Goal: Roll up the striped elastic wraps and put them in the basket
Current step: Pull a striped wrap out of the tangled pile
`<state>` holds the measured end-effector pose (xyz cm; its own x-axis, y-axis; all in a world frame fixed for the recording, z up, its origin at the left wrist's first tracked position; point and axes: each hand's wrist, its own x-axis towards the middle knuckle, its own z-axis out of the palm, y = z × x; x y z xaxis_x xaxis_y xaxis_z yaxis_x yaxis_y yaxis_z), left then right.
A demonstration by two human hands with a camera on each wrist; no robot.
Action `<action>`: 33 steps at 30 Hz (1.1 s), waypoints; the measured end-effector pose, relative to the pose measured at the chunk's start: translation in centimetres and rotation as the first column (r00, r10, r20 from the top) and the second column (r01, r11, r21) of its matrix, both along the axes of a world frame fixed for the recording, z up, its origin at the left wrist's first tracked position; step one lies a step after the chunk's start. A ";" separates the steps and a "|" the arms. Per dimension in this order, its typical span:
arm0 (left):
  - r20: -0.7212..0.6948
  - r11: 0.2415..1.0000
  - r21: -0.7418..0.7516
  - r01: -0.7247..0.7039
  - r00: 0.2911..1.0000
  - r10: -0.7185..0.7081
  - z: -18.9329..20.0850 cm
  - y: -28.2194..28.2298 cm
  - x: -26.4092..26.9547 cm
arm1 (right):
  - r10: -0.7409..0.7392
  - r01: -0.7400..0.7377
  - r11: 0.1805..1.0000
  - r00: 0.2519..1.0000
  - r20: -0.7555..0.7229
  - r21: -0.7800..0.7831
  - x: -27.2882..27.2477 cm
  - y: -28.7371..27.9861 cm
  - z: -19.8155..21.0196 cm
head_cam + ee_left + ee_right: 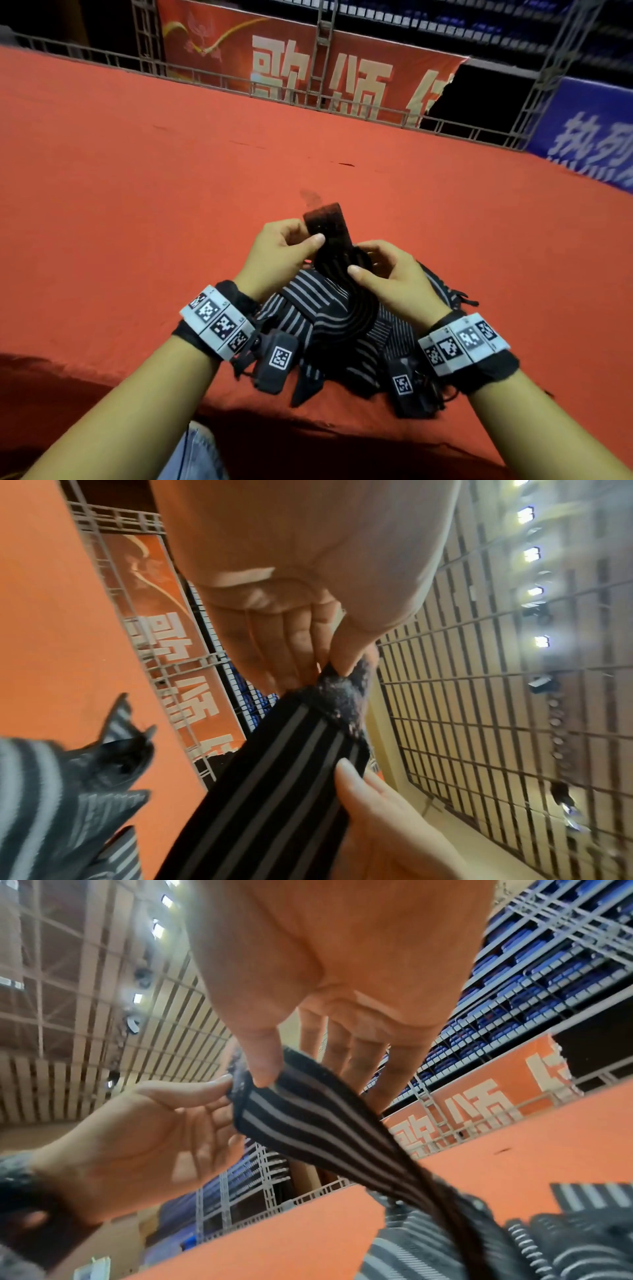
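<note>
Left hand [277,246], right hand [383,270] pinch striped wrap [334,240] | fuzzy end points away | pile [308,318] beneath

I see open red table [171,178] ahead and to both sides; only the heap of striped wraps [329,329] between my wrists blocks passage.

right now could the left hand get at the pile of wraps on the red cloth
Probably not freely: the left hand is pinching the fuzzy end of the wrap that the right hand also holds. The pile lies just below, uncovered, so letting go would clear the way.
</note>
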<state>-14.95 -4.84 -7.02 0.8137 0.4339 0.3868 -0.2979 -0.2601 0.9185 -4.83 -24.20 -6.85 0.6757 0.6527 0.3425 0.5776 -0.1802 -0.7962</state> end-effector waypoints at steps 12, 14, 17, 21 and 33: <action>-0.156 0.904 0.095 0.416 0.903 -0.399 3.0 -2.4 1.5 | 0.153 0.012 0.900 0.928 -0.341 0.436 -0.5 -0.7 7.4; -0.215 0.874 0.121 0.470 0.872 -0.439 1.8 -2.3 1.6 | 0.166 0.028 0.879 0.918 -0.361 0.475 0.0 -0.8 9.9; -0.337 0.831 0.228 0.508 0.842 -0.422 -0.3 -2.5 1.6 | 0.186 0.036 0.858 0.908 -0.375 0.512 0.8 -0.7 13.7; -0.480 0.809 0.200 0.552 0.775 -0.411 -3.9 -2.4 1.5 | 0.194 0.034 0.825 0.921 -0.339 0.564 2.2 -0.9 18.0; -0.306 0.952 -0.206 0.225 0.909 -0.281 -4.0 -0.7 -0.8 | -0.273 0.458 0.773 0.865 -0.420 0.440 7.3 -0.6 15.6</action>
<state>-15.73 -5.56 -11.05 0.9729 0.2301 0.0207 -0.0082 -0.0549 0.9985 2.52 -24.75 8.75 0.9535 0.1233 0.2752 0.2547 0.1593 -0.9538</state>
